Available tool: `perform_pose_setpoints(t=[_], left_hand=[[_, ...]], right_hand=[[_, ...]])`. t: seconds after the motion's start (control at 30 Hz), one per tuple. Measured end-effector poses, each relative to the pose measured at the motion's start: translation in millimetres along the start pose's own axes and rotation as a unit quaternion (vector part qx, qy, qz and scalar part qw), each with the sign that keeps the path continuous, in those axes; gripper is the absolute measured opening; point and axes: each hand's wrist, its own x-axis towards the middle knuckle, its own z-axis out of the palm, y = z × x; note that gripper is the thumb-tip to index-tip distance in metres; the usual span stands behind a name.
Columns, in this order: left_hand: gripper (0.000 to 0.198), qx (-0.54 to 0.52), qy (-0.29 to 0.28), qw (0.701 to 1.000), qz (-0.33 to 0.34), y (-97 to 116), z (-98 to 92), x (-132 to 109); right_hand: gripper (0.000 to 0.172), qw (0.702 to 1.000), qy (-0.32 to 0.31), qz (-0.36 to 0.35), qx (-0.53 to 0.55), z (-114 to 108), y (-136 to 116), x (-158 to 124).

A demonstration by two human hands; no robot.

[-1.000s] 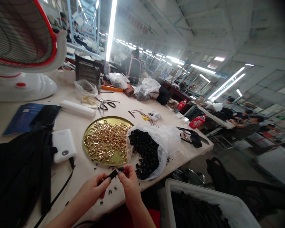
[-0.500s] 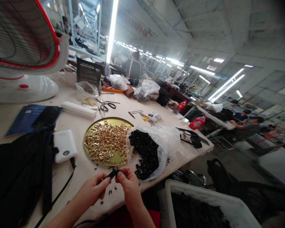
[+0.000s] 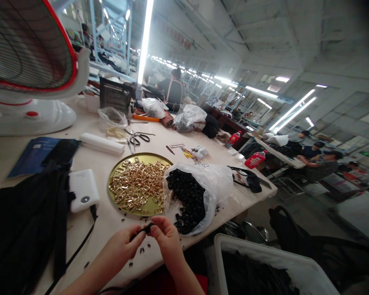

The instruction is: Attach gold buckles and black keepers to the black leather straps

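Head view: black strip [image 3: 148,228] between hands [image 3: 123,244], both pinching it.

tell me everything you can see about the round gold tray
The tray is round, shallow and yellow-gold, with a thin raised rim and a smooth sheen that looks like metal. It lies flat on the pale table. Many small, shiny gold-coloured pieces, some like open rectangular frames, cover most of it, leaving bare patches towards the edges. A translucent plastic bag hides its right edge; whether the two touch is unclear.
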Motion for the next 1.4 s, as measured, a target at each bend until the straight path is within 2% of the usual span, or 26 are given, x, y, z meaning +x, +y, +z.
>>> perform_pose_setpoints(t=[0.13,0.33,0.4,0.5,0.63,0.7,0.77,0.87,0.9,0.93,1.0,1.07,1.13,1.2,1.27,1.33,1.4], left_hand=[[0.029,0.018,0.0,1.0,0.014,-0.5,3.8,1.1],[0.019,0.022,0.022,0.999,0.042,2.5,5.2,-3.6],[0.024,0.006,0.027,0.999,0.045,6.3,4.3,-6.3],[0.037,-0.018,0.022,0.998,0.05,9.0,2.8,-7.7],[0.035,-0.042,0.04,0.996,0.07,6.2,2.4,-6.2],[0.035,-0.053,0.046,0.996,0.051,4.7,2.1,-5.6],[0.034,-0.074,0.051,0.996,0.018,3.0,1.6,-5.2],[0.029,-0.102,0.032,0.994,-0.033,-1.8,0.5,-4.6],[0.029,-0.106,0.015,0.993,-0.046,-3.4,-0.1,-4.5],[0.032,-0.107,-0.002,0.993,-0.053,-4.7,-1.0,-4.5],[0.036,-0.098,-0.012,0.994,-0.048,-4.8,-3.8,-5.3],[0.037,-0.082,-0.003,0.996,-0.028,-1.4,-7.2,-7.2],[0.035,-0.066,-0.01,0.998,-0.01,4.2,-10.0,-10.2],[0.032,-0.054,-0.029,0.998,-0.003,9.4,-10.8,-13.3],[0.029,-0.042,-0.039,0.998,-0.001,11.4,-9.3,-15.3],[0.026,-0.033,-0.034,0.999,0.002,9.3,-6.1,-15.1],[0.023,-0.025,-0.025,0.999,0.003,4.1,-2.7,-13.4]], right_hand=[[0.024,0.998,0.033,0.052,0.02,-2.3,6.6,0.2],[0.021,0.991,-0.008,0.089,0.1,0.4,7.1,-4.9],[0.021,0.988,-0.006,0.094,0.121,2.1,4.0,-6.3],[0.021,0.991,-0.009,0.079,0.111,6.3,0.0,-8.4],[0.024,0.995,-0.042,0.071,0.061,14.1,0.9,-9.4],[0.024,0.998,-0.038,0.052,0.018,15.9,3.2,-8.1],[0.019,0.997,0.002,0.003,-0.073,15.4,4.9,-6.5],[0.01,0.961,0.093,-0.1,-0.241,12.8,4.0,-6.8],[0.009,0.948,0.105,-0.125,-0.274,12.1,2.6,-8.1],[0.009,0.941,0.101,-0.143,-0.29,11.7,0.8,-9.9],[0.014,0.947,0.053,-0.154,-0.275,11.2,-3.5,-14.1],[0.028,0.97,0.009,-0.125,-0.209,10.3,-7.2,-17.1],[0.038,0.99,0.008,-0.063,-0.128,8.3,-9.4,-17.8],[0.033,0.998,0.014,0.009,-0.054,5.9,-9.6,-17.2],[0.03,0.997,-0.026,0.069,0.006,4.2,-8.2,-17.0],[0.03,0.989,-0.078,0.108,0.059,4.0,-5.4,-18.1],[0.029,0.982,-0.097,0.126,0.105,5.1,-1.8,-19.7]])
